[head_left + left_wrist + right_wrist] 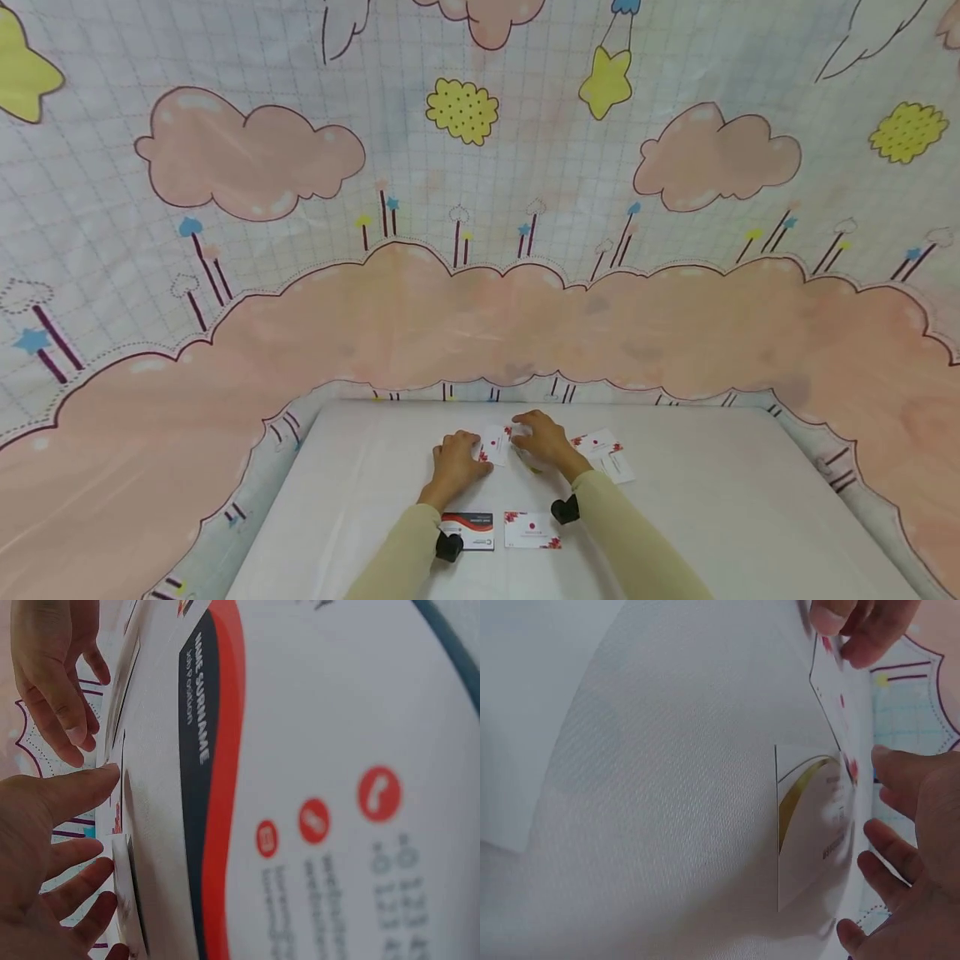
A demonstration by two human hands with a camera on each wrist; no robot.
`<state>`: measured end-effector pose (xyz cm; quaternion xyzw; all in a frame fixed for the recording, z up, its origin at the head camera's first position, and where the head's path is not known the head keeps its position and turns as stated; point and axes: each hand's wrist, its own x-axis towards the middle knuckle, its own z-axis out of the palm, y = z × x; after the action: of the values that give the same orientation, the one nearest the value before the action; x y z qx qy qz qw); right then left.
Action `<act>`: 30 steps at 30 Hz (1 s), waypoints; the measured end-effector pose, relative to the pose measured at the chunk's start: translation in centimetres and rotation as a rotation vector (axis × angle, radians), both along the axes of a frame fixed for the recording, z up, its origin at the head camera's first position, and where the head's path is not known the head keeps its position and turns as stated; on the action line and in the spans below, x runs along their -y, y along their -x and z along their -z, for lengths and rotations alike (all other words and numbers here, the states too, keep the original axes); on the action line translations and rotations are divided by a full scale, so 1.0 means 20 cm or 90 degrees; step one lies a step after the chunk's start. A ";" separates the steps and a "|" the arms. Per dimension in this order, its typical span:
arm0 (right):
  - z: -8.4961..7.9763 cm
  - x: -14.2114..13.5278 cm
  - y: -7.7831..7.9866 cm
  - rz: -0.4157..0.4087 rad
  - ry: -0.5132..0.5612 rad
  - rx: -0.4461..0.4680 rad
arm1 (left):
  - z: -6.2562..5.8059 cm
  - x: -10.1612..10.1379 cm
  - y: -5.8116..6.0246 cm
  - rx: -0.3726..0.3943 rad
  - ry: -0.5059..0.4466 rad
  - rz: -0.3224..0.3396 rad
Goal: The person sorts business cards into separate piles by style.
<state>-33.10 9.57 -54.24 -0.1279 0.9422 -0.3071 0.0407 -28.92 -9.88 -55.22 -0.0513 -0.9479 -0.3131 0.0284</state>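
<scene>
My left hand (456, 467) rests over the table with its fingertips right at the left side of a white card with red flowers (492, 446). In the left wrist view its thumb stands apart from its spread fingers (82, 885). On the card's other side, my right hand (546, 437) has its fingers loosely bent, with nothing between them. Partly hidden under the right hand in the head view lies a white card with a gold curve (810, 832); it overlaps the flowered card's edge in the right wrist view.
Nearer me lie a black, red and white business card (478, 540) and another flowered card (528, 530). To the right, a flowered card (596, 442) and a white card (617, 467) overlap. A patterned cloth (525, 325) hangs behind the white table (712, 500).
</scene>
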 end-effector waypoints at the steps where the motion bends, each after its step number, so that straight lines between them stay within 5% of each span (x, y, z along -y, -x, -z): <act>1: -0.01 0.00 0.00 0.003 -0.008 -0.001 | 0.00 0.00 0.01 0.000 0.001 -0.004; 13: 0.00 0.05 0.03 0.013 -0.101 -0.010 | -0.01 -0.02 0.03 -0.008 0.025 -0.035; 30: 0.01 0.08 0.03 0.030 -0.123 -0.011 | 0.01 -0.04 0.02 -0.003 0.013 -0.061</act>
<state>-33.75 7.97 -54.35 -0.1038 0.9704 -0.2147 0.0377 -29.42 -9.11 -55.41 -0.0068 -0.9524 -0.3015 0.0448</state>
